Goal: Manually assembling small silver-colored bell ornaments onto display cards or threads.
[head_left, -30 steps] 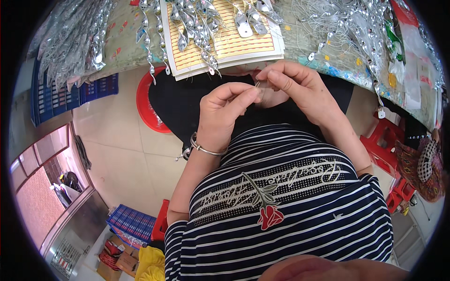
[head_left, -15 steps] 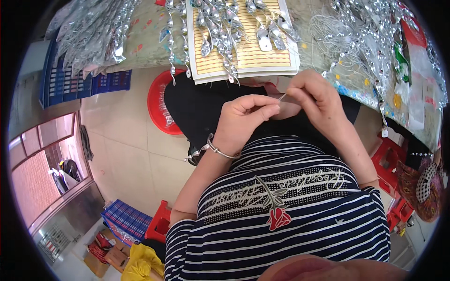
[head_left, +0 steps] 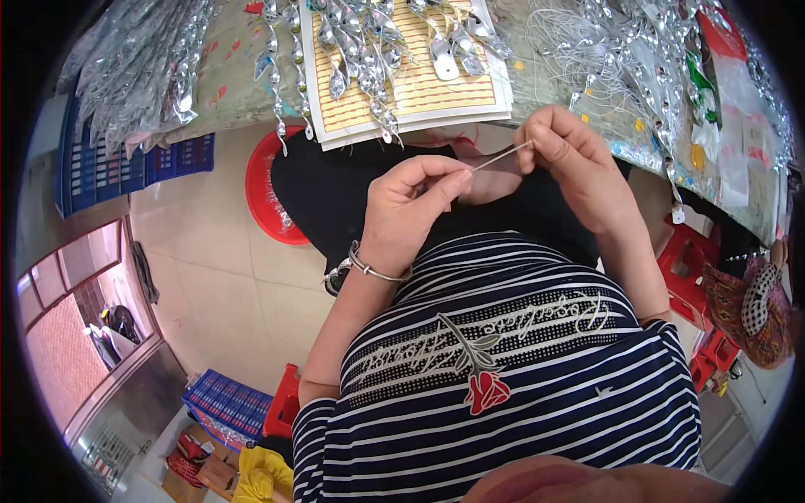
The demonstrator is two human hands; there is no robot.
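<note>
A short pale cord (head_left: 501, 157) is stretched between my two hands, over my lap and just in front of the table edge. My left hand (head_left: 404, 201) pinches its lower end between thumb and forefinger, with a bracelet on that wrist. A little higher, my right hand (head_left: 579, 168) pinches the other end, its fingers curled. Beyond them, strands of shiny silver twisted pendants (head_left: 365, 50) lie on a stack of yellow lined sheets (head_left: 335, 126). One pendant strand hangs over the front edge of the sheets.
More silver strands and loose white threads (head_left: 553, 42) cover the table's right side; a wrapped silver bundle (head_left: 138, 80) lies at left. A red basin (head_left: 258, 189) and blue crates (head_left: 101, 172) stand left. Red stools (head_left: 683, 260) are at right.
My hands have drawn apart, the left moving left, so a longer stretch of cord shows between them. The whole view has shifted slightly.
</note>
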